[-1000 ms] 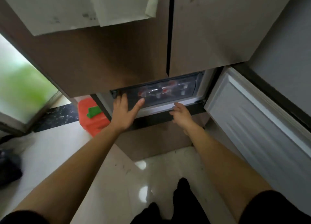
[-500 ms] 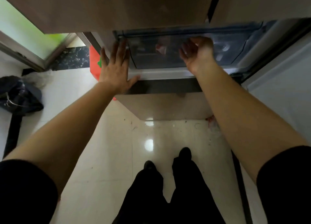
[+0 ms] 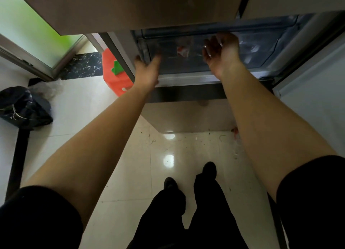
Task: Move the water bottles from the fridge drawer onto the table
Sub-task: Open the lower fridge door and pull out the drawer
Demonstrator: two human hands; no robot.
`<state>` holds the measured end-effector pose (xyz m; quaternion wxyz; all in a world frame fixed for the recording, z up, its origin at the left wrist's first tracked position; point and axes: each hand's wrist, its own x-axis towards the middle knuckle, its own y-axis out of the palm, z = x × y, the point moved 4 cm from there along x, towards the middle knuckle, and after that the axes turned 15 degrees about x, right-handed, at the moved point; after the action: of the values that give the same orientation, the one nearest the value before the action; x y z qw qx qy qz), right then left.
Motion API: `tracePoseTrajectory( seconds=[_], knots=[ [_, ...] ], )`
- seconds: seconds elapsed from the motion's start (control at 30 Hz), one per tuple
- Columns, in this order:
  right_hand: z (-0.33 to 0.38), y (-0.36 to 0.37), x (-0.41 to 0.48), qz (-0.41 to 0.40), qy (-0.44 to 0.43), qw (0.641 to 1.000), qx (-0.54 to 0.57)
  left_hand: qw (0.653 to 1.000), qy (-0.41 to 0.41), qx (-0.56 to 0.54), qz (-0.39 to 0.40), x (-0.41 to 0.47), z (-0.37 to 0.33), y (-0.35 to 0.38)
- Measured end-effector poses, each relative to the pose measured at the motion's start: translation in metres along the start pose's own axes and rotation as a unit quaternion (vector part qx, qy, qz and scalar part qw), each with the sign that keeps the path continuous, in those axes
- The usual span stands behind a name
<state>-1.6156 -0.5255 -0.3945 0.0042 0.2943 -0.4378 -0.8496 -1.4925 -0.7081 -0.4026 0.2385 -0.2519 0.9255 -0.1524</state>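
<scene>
A clear plastic fridge drawer (image 3: 261,48) sits under the brown upper fridge doors. Through its front I see a water bottle with a red label (image 3: 183,49), blurred by the plastic. My left hand (image 3: 147,69) reaches to the drawer's left front, fingers bent toward its front panel. My right hand (image 3: 221,51) is raised palm up at the drawer's top front edge, fingers curled round the rim. No table is in view.
The lower fridge door (image 3: 317,91) stands swung open at the right. A red plastic stool (image 3: 113,75) stands left of the fridge, a dark bag (image 3: 24,106) lies on the floor at the far left. My legs and feet (image 3: 188,202) stand on the glossy tiles.
The view has tilted down and come closer to the drawer. My right hand rose from below the drawer to its top rim. My left hand turned and slid to the drawer's left front.
</scene>
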Motion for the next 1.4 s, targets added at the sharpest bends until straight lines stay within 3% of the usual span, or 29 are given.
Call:
tracePoseTrajectory(
  seconds=[0.13,0.23,0.3,0.47,0.7,0.9,1.13,1.4],
  knots=[
    [-0.003,0.001,0.002,0.001,-0.012,1.000,-0.008,0.935,-0.059,-0.337,0.097,0.002,-0.030,0.013],
    [-0.003,-0.003,0.008,0.011,-0.005,1.000,-0.003,0.863,-0.067,-0.486,0.117,0.014,-0.043,0.023],
    [-0.003,-0.006,0.011,0.019,0.007,1.000,0.006,0.841,-0.079,-0.524,0.106,0.023,-0.044,0.027],
    [-0.003,-0.004,0.010,0.024,0.011,1.000,0.003,0.835,-0.073,-0.538,0.091,0.034,-0.042,0.028],
    [-0.006,-0.023,-0.014,0.027,0.015,0.999,0.009,0.890,-0.078,-0.440,0.086,0.022,-0.029,0.041],
    [-0.015,-0.045,-0.040,0.004,0.012,1.000,-0.019,0.910,-0.101,-0.399,0.039,-0.001,0.000,0.043],
    [-0.021,-0.063,-0.082,-0.086,-0.019,0.994,-0.069,0.915,-0.133,-0.380,0.021,-0.048,0.020,0.044],
    [-0.030,-0.100,-0.142,-0.132,-0.031,0.986,-0.093,0.903,-0.147,-0.404,0.016,-0.115,0.053,0.046]
  ],
)
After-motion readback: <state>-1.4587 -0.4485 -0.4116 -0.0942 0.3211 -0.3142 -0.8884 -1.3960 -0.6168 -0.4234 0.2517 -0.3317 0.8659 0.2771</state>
